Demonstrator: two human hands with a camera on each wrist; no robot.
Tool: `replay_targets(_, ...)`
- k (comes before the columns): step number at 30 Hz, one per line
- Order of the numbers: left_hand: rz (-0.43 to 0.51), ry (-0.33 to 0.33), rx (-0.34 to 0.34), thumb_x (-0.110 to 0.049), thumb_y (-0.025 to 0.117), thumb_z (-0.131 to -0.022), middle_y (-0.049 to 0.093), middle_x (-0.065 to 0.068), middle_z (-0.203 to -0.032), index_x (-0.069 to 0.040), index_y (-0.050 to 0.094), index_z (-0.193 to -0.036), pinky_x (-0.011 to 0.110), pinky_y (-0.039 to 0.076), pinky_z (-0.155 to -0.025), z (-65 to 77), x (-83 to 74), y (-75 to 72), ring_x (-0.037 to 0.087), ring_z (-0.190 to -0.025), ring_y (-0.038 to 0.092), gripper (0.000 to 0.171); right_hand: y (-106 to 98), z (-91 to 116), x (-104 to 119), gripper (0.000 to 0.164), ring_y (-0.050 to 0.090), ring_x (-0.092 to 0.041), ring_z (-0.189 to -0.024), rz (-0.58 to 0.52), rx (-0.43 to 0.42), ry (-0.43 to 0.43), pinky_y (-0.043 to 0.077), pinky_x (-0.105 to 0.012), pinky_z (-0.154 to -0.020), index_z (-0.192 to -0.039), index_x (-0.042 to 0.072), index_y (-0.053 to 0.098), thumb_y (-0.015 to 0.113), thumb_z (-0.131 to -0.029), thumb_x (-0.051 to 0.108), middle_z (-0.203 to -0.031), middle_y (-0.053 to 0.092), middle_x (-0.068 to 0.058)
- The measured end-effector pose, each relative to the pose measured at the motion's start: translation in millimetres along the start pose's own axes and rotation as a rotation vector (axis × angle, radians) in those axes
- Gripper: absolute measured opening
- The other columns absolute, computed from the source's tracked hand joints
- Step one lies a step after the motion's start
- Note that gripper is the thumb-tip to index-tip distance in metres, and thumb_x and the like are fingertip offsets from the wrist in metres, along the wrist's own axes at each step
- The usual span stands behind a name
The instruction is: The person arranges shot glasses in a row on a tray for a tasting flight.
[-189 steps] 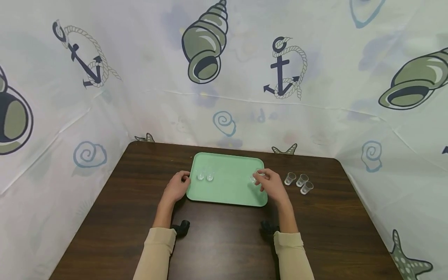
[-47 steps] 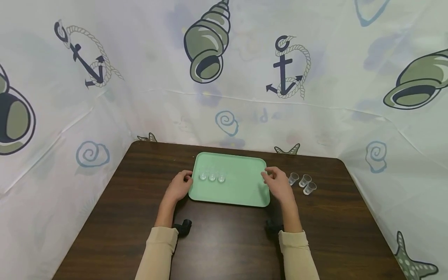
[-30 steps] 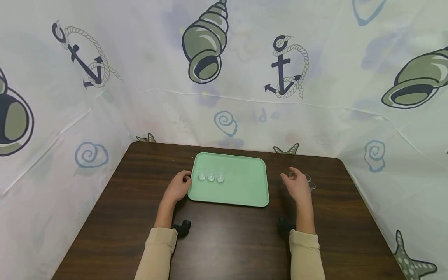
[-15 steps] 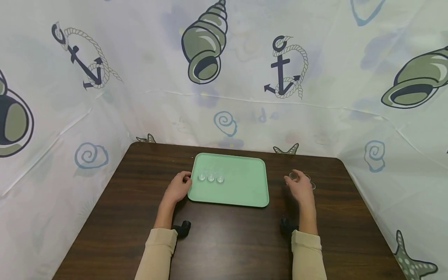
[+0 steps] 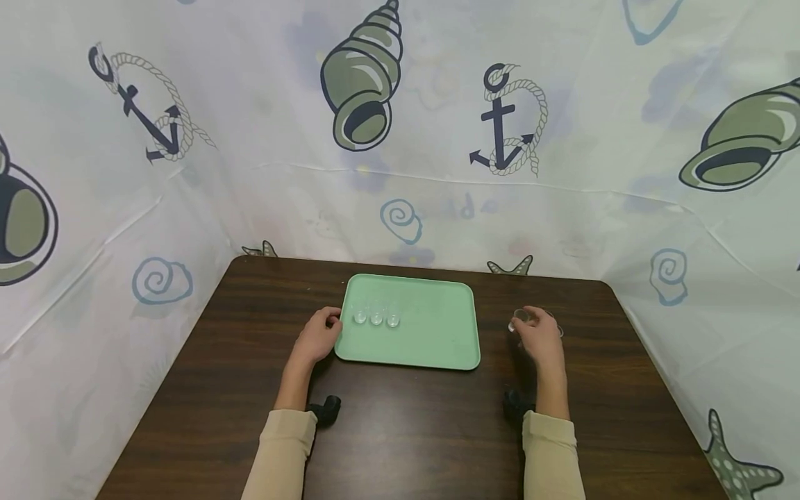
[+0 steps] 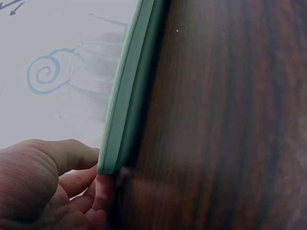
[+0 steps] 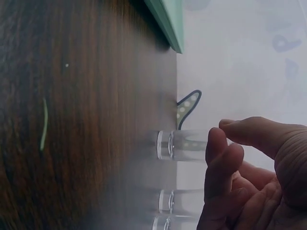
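A pale green tray (image 5: 431, 340) lies on the dark wooden table. Three clear shot glasses (image 5: 376, 318) stand in a row on its left half. At the tray's left edge is my left hand (image 5: 317, 337); in the left wrist view its thumb lies against the tray rim (image 6: 122, 105), with curled fingers on the lower side. Right of the tray, my right hand (image 5: 539, 337) pinches a clear shot glass (image 7: 187, 145) near its top between thumb and fingers. Its base looks to be on the table. Two more shot glasses (image 7: 180, 201) stand beside it, mostly hidden behind the hand in the head view.
The wooden table (image 5: 400, 430) reaches back to a white curtain (image 5: 437, 229) printed with shells and anchors. Dark wrist mounts (image 5: 325, 410) sit on both forearms. A thin green strand (image 7: 44, 125) lies on the table in the right wrist view.
Earlier my right hand held a glass over the tray; a third glass then stood in the row. The hand moved right and its fingers closed on another glass. My left hand stayed put.
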State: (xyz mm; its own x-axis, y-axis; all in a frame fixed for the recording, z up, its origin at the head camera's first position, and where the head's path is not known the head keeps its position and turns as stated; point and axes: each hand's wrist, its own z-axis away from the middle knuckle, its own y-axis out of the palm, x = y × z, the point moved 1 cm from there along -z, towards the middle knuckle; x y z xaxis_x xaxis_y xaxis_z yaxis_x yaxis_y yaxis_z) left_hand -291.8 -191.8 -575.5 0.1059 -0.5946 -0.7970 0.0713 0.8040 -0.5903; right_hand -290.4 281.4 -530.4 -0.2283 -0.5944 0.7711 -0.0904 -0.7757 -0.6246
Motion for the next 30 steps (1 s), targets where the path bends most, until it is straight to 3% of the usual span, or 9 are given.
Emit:
replay_targets(6, 0.001, -0.001, 0.004, -0.023, 0.047, -0.113, 0.054, 0.021, -0.145, -0.002, 0.052, -0.154, 0.048, 0.044, -0.093, -0.2, 0.7, 0.1, 0.033, -0.111, 0.055, 0.046, 2.1, -1.0, -0.6, 0.062, 0.073, -0.015, -0.063, -0.015, 0.014, 0.014, 0.05, -0.026, -0.07, -0.159, -0.003, 0.046, 0.062, -0.107, 0.027, -0.113, 0.079, -0.022)
replay_targets(18, 0.002, 0.0, 0.001, -0.023, 0.048, -0.113, 0.054, 0.02, -0.143, -0.002, 0.053, -0.153, 0.048, 0.044, -0.093, -0.3, 0.8, 0.1, 0.033, -0.112, 0.055, 0.046, 6.2, -1.8, -2.2, 0.057, 0.073, -0.012, -0.06, -0.119, 0.042, 0.048, 0.055, -0.022, -0.058, -0.155, -0.008, 0.046, 0.062, -0.107, 0.019, -0.11, 0.078, -0.027)
replay_targets(30, 0.009, 0.005, 0.003, -0.022, 0.047, -0.113, 0.054, 0.02, -0.143, -0.002, 0.053, -0.154, 0.047, 0.043, -0.092, 0.0, 1.2, 0.3, 0.032, -0.108, 0.055, 0.046, 8.2, -2.3, -3.9, 0.052, 0.072, -0.011, -0.058, -0.134, 0.039, 0.043, 0.054, -0.021, -0.058, -0.15, -0.008, 0.049, 0.061, -0.108, 0.02, -0.108, 0.078, -0.026)
